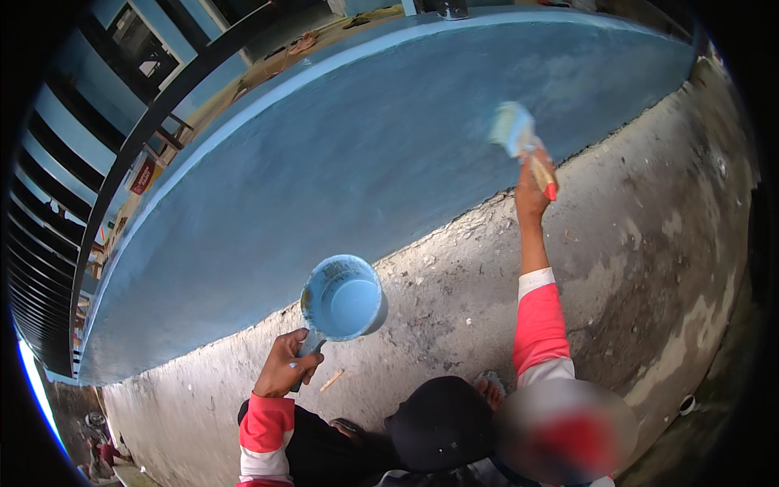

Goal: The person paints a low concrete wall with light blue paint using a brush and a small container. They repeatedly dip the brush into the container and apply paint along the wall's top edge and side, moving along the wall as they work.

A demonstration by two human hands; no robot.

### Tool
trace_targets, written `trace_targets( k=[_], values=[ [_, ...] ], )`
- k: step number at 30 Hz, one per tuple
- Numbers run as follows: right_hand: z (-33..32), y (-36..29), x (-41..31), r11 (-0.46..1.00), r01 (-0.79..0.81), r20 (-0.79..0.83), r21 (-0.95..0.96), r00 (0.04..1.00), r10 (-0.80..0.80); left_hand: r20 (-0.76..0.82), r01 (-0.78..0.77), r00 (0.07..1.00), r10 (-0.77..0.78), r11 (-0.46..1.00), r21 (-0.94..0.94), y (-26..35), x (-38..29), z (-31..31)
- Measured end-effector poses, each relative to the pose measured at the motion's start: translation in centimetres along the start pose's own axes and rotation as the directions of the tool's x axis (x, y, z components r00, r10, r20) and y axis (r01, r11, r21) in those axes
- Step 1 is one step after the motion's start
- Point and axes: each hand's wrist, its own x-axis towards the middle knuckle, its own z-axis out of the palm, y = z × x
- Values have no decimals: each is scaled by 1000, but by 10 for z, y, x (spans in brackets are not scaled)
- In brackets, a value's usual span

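My left hand grips the handle of a plastic dipper with light-blue paint in it. A spot of paint marks this hand. Farther out on the right, my right hand holds a wide paintbrush by its wooden handle, which has a red end. The bristles are pale with paint, blurred by motion, and lie over the low blue wall. Whether they touch its surface I cannot tell. The wall's colour is patchy, with a lighter blue band along its top edge.
Rough concrete ground meets the wall's foot along a crumbly edge. A black railing stands at the upper left, with a paint bucket behind it. A small stick lies near my feet. A pipe end shows at lower right.
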Motion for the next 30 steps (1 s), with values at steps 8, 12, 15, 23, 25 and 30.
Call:
trace_targets(
  k=[8, 12, 15, 23, 25, 30],
  values=[
    [45, -63, -87, 962, 231, 173, 148, 951, -255, 20, -112, 993, 112, 994, -5, -18, 14, 9],
    [13, -93, -89, 784, -472, 148, 404, 879, 453, 76, -88, 993, 87, 996, 14, -25, 23, 15],
    [4, -137, -51, 619, -571, 307, 540, 818, 486, 75, -41, 996, 41, 999, 0, -32, 22, 17],
    [20, -222, -32, 930, -345, 778, 128, 617, 122, 18, -59, 998, 59, 998, -18, -25, 24, 30],
    [31, -226, -37, 964, -249, 834, 91, 548, 63, 14, -43, 999, 44, 999, -23, -18, 23, 30],
    [56, -252, -62, 997, -74, 935, -30, 350, 54, -64, -222, 972, 227, 971, 85, -29, 23, 29]
  ],
)
